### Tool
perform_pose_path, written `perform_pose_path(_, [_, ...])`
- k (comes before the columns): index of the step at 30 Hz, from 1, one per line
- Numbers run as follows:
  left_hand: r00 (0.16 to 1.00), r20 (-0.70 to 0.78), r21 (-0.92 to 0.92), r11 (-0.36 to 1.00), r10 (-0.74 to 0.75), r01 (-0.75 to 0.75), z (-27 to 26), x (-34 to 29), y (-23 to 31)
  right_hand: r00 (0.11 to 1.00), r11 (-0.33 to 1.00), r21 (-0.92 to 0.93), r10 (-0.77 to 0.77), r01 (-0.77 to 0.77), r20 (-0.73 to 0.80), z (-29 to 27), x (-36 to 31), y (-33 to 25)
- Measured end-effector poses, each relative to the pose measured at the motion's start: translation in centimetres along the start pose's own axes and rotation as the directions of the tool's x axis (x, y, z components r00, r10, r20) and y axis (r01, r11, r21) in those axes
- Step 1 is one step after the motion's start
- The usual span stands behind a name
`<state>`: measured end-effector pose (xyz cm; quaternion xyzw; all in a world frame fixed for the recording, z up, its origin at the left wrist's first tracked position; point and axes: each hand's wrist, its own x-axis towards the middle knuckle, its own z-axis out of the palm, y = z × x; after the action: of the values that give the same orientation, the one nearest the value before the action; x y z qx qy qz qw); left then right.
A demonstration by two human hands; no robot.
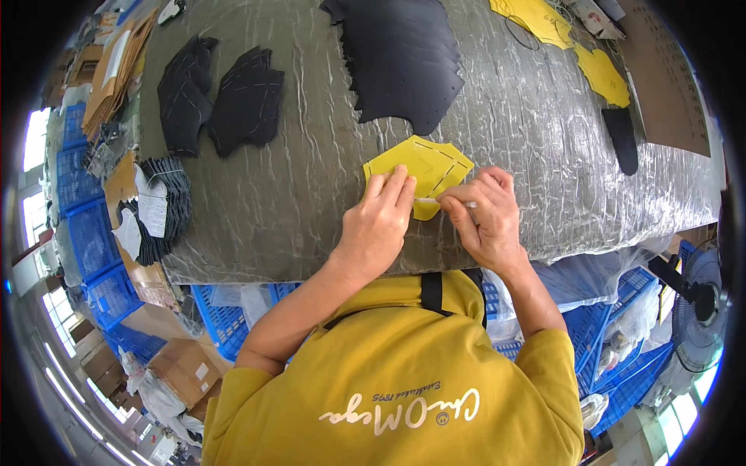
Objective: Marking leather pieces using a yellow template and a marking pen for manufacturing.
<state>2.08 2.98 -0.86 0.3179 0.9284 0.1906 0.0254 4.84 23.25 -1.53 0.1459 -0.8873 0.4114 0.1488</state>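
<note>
In the middle of the table lies a yellow template point(423, 161) with slots cut along its edges. My left hand point(378, 221) rests on its left part, fingers stretched out and pressing it down. A slim white pen point(427, 201) is pinched in my right hand point(488, 220), its tip at the template's lower edge near my left fingertips. Whether a dark piece lies under the template I cannot tell. Just beyond it is a stack of black cut pieces point(400, 58). Two groups of black pieces point(247, 101) with pale dashed marks lie to the left.
A bundle of dark pieces point(172, 206) with white paper sits at the table's left edge. More yellow templates point(602, 75) and a narrow black piece point(620, 140) lie at the far right. Blue crates point(97, 237) stand beside the table; a fan point(703, 303) is at right.
</note>
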Motion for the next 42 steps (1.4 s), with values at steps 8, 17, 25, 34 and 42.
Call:
perform_pose_path(8, [1.000,-0.003,0.020,1.000,0.000,0.000,0.1,-0.1,0.0,1.000,0.996,-0.090,-0.025,0.025,0.000,-0.8,-0.2,0.3])
perform_pose_path(17, [0.999,-0.021,0.036,0.999,0.028,-0.028,0.1,0.0,-0.1,0.999,0.991,-0.128,0.031,-0.036,-0.045,-1.7,0.4,1.2])
perform_pose_path(25, [1.000,-0.012,0.032,0.999,0.022,-0.021,0.2,-0.1,0.0,0.994,0.985,-0.165,0.028,-0.045,-0.101,-2.4,1.0,2.2])
perform_pose_path(34, [0.999,-0.031,0.048,0.998,0.035,-0.034,0.2,0.2,-0.3,0.997,0.990,-0.136,0.017,-0.027,-0.074,-2.5,1.6,2.9])
perform_pose_path(42, [0.999,0.034,0.077,0.997,0.002,-0.004,0.0,-0.3,0.5,0.932,0.966,0.041,0.258,-0.256,-0.254,-2.4,2.7,2.8])
